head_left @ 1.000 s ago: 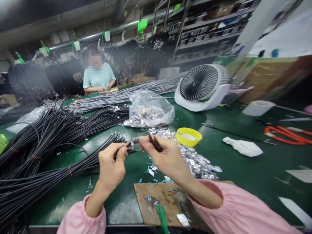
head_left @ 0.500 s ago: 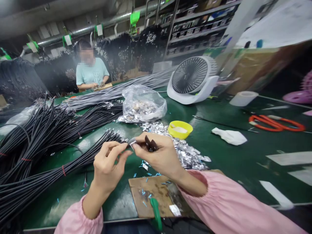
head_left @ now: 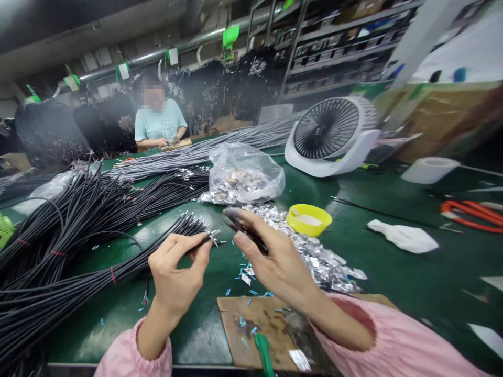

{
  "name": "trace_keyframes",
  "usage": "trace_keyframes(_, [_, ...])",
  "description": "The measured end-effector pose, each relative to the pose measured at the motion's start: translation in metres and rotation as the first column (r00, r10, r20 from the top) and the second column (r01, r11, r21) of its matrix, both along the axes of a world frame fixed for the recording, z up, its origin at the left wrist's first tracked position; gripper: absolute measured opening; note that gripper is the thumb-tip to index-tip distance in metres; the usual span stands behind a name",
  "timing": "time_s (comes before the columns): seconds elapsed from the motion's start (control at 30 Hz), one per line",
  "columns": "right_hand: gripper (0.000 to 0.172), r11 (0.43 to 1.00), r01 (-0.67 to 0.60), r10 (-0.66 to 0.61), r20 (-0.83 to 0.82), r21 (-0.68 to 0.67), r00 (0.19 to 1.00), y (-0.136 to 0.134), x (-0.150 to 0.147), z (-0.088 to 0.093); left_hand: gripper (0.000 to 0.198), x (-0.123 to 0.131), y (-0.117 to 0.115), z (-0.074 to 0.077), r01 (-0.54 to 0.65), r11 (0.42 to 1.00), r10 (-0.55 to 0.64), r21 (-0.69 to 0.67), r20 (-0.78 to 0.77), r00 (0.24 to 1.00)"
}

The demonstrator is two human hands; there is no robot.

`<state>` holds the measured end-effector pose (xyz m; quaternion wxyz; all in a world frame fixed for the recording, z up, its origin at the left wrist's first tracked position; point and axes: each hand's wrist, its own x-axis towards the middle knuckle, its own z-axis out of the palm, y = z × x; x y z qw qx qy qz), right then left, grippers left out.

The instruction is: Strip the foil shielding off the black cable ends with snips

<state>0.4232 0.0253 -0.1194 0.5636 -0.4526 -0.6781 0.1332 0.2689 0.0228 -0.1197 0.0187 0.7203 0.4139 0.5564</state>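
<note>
My left hand (head_left: 176, 269) pinches a black cable (head_left: 205, 239) near its end between thumb and forefinger. Thin bare wire ends (head_left: 214, 239) stick out past the fingertips toward the right. A short way off, my right hand (head_left: 271, 251) is closed around a small dark hand tool (head_left: 253, 235); the fingers cover most of it, so its exact kind is unclear. The right hand is apart from the wire ends. Behind the left hand lies a bundle of black cables (head_left: 157, 254) with stripped tips. Silver foil scraps (head_left: 314, 256) are heaped beyond the right hand.
A brown board (head_left: 239, 351) with a green-handled tool (head_left: 263, 353) and blue bits lies at the front edge. Beyond are a yellow bowl (head_left: 310, 220), a clear plastic bag (head_left: 245, 175), a white fan (head_left: 330, 131) and orange-handled scissors (head_left: 471, 215). A co-worker (head_left: 161, 123) sits across.
My right hand has drawn away to the right from the cable end, leaving its thin wires showing. The left hand keeps its pinch. The view has shifted slightly.
</note>
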Motion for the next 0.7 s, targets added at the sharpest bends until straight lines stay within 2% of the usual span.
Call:
trace_keyframes(0.1, [0.022,0.996,-0.073,0.071,0.067,0.042,0.995,-0.0032,0.0005,0.0007,0.008,-0.0001,-0.001,-0.0017,-0.009,1.0,0.01,-0.008,0.025,1.0])
trace_keyframes(0.2, [0.022,0.987,-0.15,0.146,0.066,0.057,0.987,-0.0055,-0.0006,0.0012,0.009,0.0001,-0.0019,-0.0032,0.013,1.0,-0.013,-0.014,0.007,1.0])
trace_keyframes(0.37, [0.025,0.987,-0.148,0.146,0.044,0.063,0.988,-0.0054,-0.0014,0.0017,0.009,-0.0004,-0.0027,-0.0038,0.015,0.999,-0.014,0.029,-0.028,1.0])
trace_keyframes(0.57, [0.026,0.991,-0.131,0.13,0.028,0.015,0.991,-0.0053,-0.0006,0.0022,0.014,0.0016,-0.0037,-0.0071,-0.042,0.995,0.054,0.094,-0.129,0.99])
trace_keyframes(0.63, [0.023,0.993,-0.117,0.117,0.023,0.018,0.993,-0.0052,-0.0007,0.0015,0.017,0.0018,-0.003,-0.0072,-0.055,0.996,0.065,0.069,-0.153,0.986])
trace_keyframes(0.7, [0.021,0.993,-0.113,0.112,0.025,0.033,0.993,-0.0051,-0.0008,0.0014,0.019,0.0005,-0.0015,-0.0053,-0.014,1.0,0.013,-0.007,-0.16,0.987])
